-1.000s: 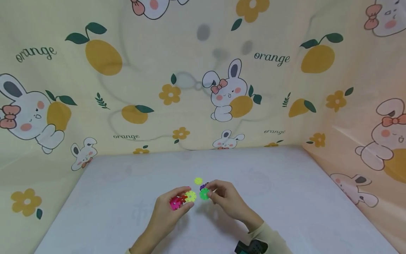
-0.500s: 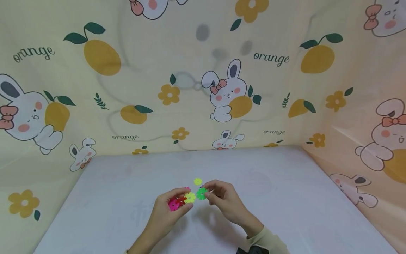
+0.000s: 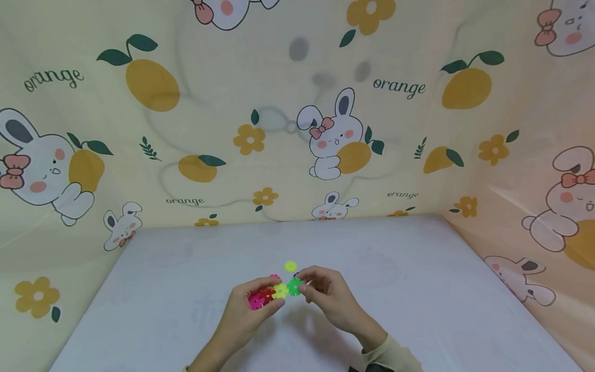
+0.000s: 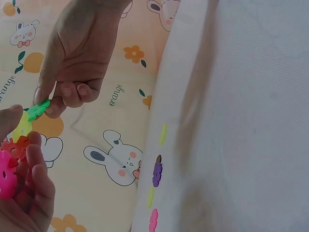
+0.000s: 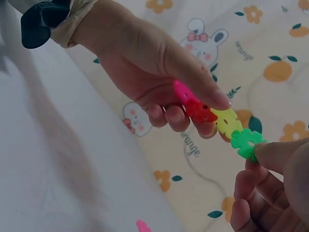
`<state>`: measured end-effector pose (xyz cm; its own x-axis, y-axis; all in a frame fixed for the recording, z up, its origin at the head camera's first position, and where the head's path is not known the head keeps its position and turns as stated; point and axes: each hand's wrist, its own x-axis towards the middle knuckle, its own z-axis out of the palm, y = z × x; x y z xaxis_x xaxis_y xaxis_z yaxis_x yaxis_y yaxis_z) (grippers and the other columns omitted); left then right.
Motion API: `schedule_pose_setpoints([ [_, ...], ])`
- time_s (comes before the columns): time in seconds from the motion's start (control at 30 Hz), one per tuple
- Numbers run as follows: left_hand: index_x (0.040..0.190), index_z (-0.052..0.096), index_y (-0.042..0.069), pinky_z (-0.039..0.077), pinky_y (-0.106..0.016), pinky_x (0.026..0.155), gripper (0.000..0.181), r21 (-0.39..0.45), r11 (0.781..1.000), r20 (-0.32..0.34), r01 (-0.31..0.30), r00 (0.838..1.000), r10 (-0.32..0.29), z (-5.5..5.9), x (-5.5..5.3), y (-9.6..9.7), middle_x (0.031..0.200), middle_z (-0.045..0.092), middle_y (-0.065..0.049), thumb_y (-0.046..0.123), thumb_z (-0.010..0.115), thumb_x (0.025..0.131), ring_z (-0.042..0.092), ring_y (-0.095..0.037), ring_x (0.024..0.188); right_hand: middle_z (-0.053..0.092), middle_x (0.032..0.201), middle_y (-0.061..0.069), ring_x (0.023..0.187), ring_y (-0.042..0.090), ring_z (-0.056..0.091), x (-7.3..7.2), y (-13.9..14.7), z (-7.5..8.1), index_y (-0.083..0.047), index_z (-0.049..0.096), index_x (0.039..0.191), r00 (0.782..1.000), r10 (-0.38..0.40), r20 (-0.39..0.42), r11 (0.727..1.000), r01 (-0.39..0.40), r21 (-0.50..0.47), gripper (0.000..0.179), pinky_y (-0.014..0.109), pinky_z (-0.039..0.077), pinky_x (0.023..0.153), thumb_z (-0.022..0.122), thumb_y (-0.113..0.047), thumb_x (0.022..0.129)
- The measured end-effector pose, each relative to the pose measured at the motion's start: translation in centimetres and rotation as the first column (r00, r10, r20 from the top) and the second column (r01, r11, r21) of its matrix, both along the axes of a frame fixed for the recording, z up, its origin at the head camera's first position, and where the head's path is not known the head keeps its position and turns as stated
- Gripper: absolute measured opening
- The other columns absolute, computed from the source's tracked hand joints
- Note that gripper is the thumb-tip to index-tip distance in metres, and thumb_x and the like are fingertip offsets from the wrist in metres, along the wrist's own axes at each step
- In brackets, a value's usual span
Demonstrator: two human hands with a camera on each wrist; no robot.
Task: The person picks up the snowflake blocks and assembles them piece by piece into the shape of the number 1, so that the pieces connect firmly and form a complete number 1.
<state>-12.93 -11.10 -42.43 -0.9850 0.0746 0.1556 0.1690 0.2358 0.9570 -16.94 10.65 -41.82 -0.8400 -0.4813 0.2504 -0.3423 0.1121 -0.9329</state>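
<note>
My left hand point(image 3: 241, 310) grips a short row of notched plastic snowflake discs: a pink disc point(image 5: 183, 93), a red disc point(image 5: 200, 112) and a yellow disc point(image 5: 227, 122) at the outer end. Thumb and fingers of my right hand point(image 3: 337, 299) pinch a green snowflake disc point(image 5: 248, 143). The green disc's edge meets the yellow disc's edge, roughly in line with the row. Both hands are raised over the table, with the discs between them. In the left wrist view the pink and red discs sit against the left fingers.
Loose discs lie on the white table point(image 3: 418, 289) beyond the hands: a yellow disc point(image 3: 290, 266), a purple disc point(image 4: 157, 175) beside a small brown one point(image 4: 159, 158), another yellow disc point(image 4: 150, 197) and a pink disc point(image 4: 153, 220). A printed cloth point(image 3: 223, 93) stands behind the table.
My right hand has moved slightly left with the green disc, closing the gap to the yellow disc. My left hand keeps its grip on the row, nearly still.
</note>
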Motion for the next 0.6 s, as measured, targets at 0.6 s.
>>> schedule_pose_setpoints([
  [0.6, 0.113, 0.074, 0.014, 0.058, -0.021, 0.086, 0.028, 0.024, 0.999, 0.02, 0.038, 0.999, -0.038, 0.05, -0.02, -0.2, 0.126, 0.071, -0.013, 0.019, 0.081, 0.086, 0.066, -0.022, 0.109, 0.066, 0.087, 0.013, 0.069, 0.005, 0.057, 0.53, -0.44, 0.24, -0.007, 0.071, 0.11, 0.997, -0.065, -0.052, 0.998, 0.065, -0.014, 0.015, 0.025, 0.054, 0.063, 0.067, -0.009, 0.097],
])
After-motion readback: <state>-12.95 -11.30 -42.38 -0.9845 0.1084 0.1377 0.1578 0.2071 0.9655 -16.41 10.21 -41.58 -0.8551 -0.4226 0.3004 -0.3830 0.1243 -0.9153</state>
